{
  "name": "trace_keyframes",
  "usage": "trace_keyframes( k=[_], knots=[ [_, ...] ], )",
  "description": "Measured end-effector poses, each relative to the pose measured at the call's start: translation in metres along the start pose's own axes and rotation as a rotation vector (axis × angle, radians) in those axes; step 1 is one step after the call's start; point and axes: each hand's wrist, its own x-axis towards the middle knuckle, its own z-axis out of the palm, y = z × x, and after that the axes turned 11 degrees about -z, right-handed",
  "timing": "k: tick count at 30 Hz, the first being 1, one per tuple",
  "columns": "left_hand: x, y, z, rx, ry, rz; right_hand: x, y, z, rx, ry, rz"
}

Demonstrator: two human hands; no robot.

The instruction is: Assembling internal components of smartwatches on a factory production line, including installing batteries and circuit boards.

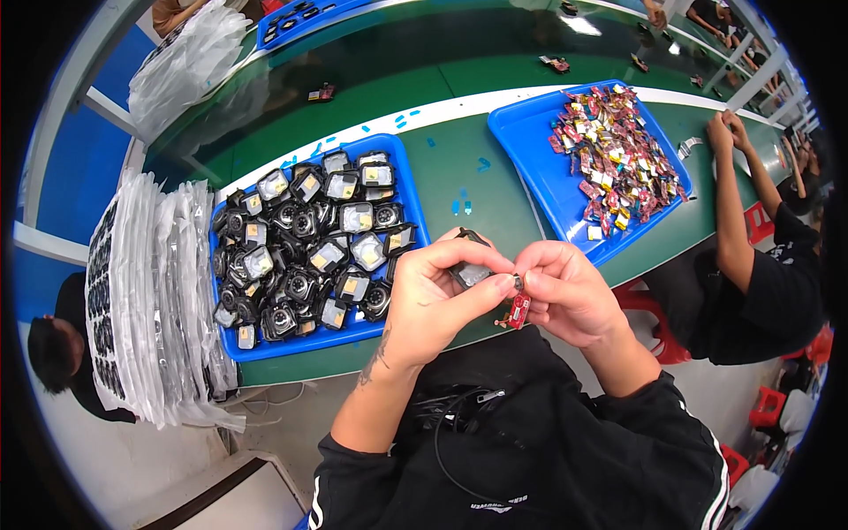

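My left hand (428, 300) is closed around a black watch case (471, 273) with a greyish face, its body partly hidden by my fingers. In front of my chest its thumb and forefinger meet the fingertips of my right hand (574, 296). A small red circuit board (518, 311) hangs just under the pinched fingers of my right hand. Between the fingertips sits a tiny dark piece, too small to name. To the left, a blue tray (410, 181) is heaped with black watch cases (305, 256). Another blue tray (530, 141), to the right, holds a pile of red circuit boards (614, 159).
Stacked clear plastic trays (168, 300) stand left of the watch cases. Small blue film strips (456, 208) lie on the green table (459, 159). Beyond a white strip runs a green belt (424, 71) with scattered boards. A co-worker's arms (733, 194) rest at the right.
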Motion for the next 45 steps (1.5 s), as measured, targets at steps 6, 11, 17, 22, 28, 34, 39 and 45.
trace_keyframes(
  k=[6, 11, 17, 22, 28, 34, 39, 45],
  knots=[
    [-0.008, -0.008, -0.016, 0.145, 0.092, 0.006, -0.002, 0.007, 0.016, -0.415, 0.013, -0.016],
    [-0.005, 0.016, -0.002, 0.349, 0.002, -0.138, -0.015, 0.000, 0.009, -0.437, -0.105, -0.015],
    [-0.016, 0.022, -0.003, 0.351, -0.129, -0.166, -0.014, 0.005, -0.002, -0.353, -0.223, 0.079],
    [-0.015, 0.024, -0.008, 0.347, -0.216, -0.225, -0.015, 0.002, 0.002, -0.404, -0.225, 0.108],
    [-0.014, 0.007, -0.020, 0.173, 0.009, -0.185, -0.003, -0.006, 0.003, -0.477, -0.171, 0.014],
    [-0.023, 0.010, -0.017, -0.093, 0.372, -0.127, 0.011, 0.004, -0.001, -0.334, -0.204, 0.005],
    [0.007, -0.006, -0.023, -0.189, 0.100, -0.167, 0.001, -0.020, 0.001, -0.869, 0.024, -0.247],
    [-0.011, 0.003, -0.030, -0.132, 0.040, -0.087, 0.012, -0.010, 0.020, -0.729, 0.035, -0.273]
  ],
)
